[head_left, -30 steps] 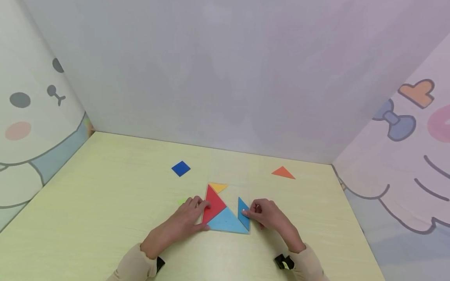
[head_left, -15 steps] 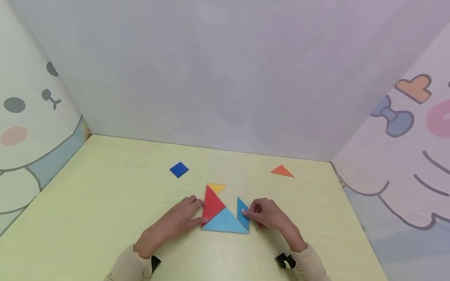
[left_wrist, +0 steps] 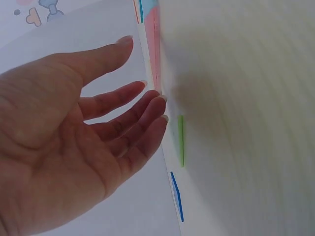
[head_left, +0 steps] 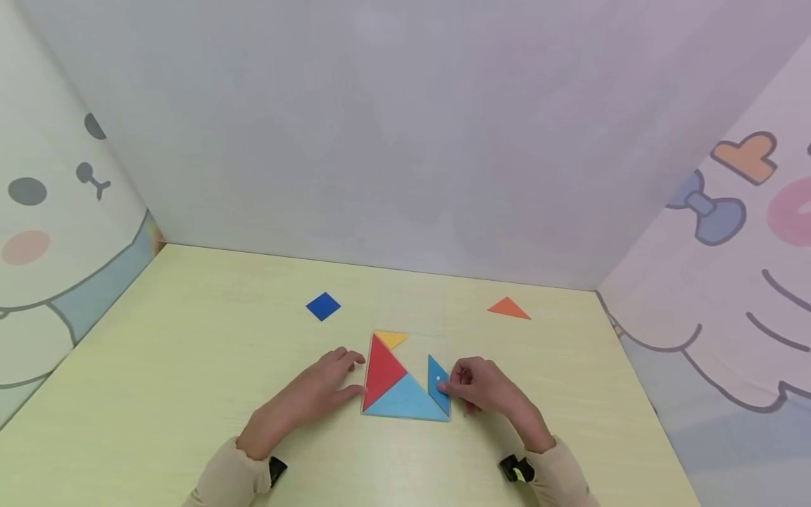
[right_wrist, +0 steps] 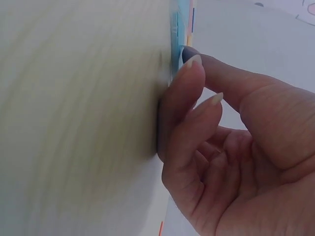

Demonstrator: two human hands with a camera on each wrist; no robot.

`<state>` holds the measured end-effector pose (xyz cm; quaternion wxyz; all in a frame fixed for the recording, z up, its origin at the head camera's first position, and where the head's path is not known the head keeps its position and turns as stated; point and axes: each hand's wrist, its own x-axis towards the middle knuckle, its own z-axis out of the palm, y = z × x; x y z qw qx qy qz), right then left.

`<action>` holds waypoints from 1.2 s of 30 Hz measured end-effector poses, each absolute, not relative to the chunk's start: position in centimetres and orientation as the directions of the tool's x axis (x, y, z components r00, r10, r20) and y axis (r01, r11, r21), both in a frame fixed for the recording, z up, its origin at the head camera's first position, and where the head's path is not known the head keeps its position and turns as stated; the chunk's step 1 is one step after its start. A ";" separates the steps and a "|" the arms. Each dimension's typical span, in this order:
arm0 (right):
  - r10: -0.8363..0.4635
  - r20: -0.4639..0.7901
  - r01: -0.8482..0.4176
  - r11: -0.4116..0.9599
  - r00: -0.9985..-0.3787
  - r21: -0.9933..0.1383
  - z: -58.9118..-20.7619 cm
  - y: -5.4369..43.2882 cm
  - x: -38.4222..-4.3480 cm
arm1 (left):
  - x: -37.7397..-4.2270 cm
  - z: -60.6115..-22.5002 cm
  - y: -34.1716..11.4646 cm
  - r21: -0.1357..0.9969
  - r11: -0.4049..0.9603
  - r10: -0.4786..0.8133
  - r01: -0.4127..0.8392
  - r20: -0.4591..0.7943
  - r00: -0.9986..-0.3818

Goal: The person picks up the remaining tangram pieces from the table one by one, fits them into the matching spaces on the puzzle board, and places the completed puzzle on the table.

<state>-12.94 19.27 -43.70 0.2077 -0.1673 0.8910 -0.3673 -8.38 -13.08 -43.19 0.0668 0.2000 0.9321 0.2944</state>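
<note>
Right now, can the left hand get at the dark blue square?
Likely yes: the left hand holds nothing, and the dark blue square lies uncovered on the table beyond it; a thin green piece nearby looks easy to clear.

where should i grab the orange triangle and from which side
Probably pinch the orange triangle at its long edge and the opposite corner, coming from above on the near side with the right hand, the closer one. It lies flat and looks thin, with that long edge on the near side.
</note>
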 end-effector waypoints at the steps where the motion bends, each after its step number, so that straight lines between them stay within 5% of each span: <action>1: -0.450 -0.251 -0.143 0.675 -0.857 -0.724 -43.7 19.3 -12.9 | -8.4 -43.2 -13.1 0.574 0.750 0.406 0.330 -0.005 -0.914; 36: -0.457 -0.267 -0.120 0.658 -0.849 -0.743 -44.0 19.7 -13.2 | -12.3 -43.8 -15.4 0.566 0.812 0.152 0.140 0.026 -0.988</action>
